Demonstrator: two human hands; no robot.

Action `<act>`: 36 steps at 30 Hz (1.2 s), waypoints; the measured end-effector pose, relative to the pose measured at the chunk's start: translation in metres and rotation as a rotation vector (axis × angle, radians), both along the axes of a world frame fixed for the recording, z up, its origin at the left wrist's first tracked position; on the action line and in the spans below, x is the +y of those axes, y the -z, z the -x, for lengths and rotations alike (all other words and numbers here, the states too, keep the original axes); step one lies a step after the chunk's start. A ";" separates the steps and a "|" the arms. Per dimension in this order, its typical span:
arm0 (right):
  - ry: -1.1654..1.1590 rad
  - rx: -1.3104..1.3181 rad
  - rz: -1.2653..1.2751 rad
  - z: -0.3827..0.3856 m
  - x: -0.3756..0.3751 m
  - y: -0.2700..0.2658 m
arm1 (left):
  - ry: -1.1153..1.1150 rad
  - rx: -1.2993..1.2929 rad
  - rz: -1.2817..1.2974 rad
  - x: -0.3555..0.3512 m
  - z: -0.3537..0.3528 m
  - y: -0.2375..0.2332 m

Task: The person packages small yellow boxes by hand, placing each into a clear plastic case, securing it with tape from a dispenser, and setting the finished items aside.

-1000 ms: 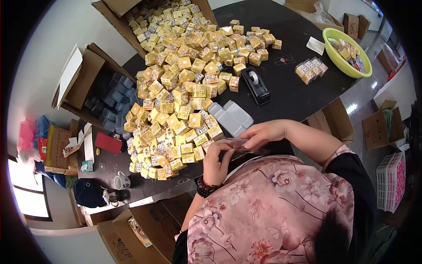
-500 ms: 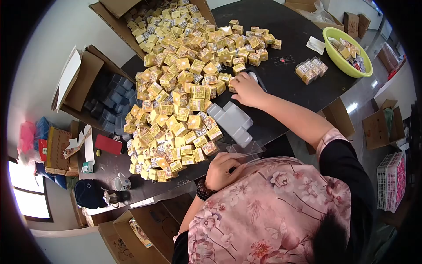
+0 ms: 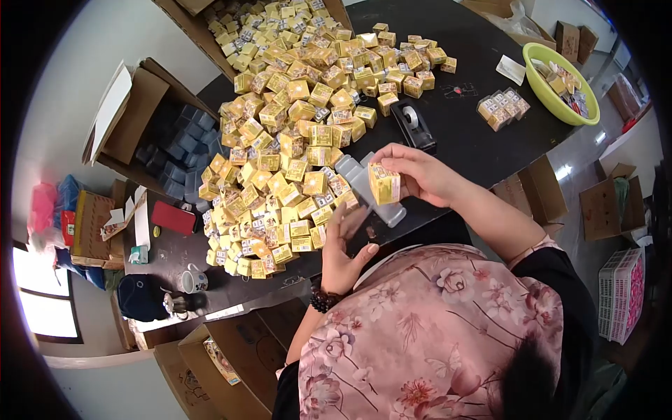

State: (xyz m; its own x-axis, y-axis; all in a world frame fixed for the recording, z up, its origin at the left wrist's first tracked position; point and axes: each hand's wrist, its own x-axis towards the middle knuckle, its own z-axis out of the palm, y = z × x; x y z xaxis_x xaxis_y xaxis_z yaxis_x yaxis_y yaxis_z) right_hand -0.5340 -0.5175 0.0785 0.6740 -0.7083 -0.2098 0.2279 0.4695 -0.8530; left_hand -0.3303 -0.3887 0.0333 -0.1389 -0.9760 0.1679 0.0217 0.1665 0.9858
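Observation:
My right hand (image 3: pixel 420 171) holds a small yellow box (image 3: pixel 384 183) between thumb and fingers, above a clear plastic tray (image 3: pixel 388 210) on the dark table. Lower left of it, my left hand (image 3: pixel 343 259), with a dark beaded bracelet at the wrist, has its thumb and fingers around a clear plastic case (image 3: pixel 360 220); its outline is faint and partly blurred. A large heap of yellow boxes (image 3: pixel 287 147) lies just beyond and to the left of both hands. The black tape dispenser (image 3: pixel 413 127) stands above my right hand.
At the right are a group of packed boxes (image 3: pixel 502 110), a white card (image 3: pixel 511 70) and a green basin (image 3: pixel 584 115). Cartons with yellow boxes and clear trays (image 3: pixel 183 150) adjoin the table. A red case (image 3: pixel 173 218) and a mug (image 3: pixel 194 279) are at the left.
My right hand has come back from beside the tape dispenser toward my body with a yellow box. My left hand has risen slightly, its thumb now stretched out from the fingers.

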 end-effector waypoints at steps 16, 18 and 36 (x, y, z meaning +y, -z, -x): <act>-0.055 0.043 0.704 -0.014 0.061 0.016 | -0.168 0.024 0.120 0.000 0.013 -0.015; 0.191 -0.172 0.495 -0.013 0.061 0.004 | -0.178 0.028 0.099 0.000 0.014 -0.015; 0.200 0.364 0.796 0.012 0.033 0.005 | -0.262 -0.232 0.238 0.007 0.013 -0.023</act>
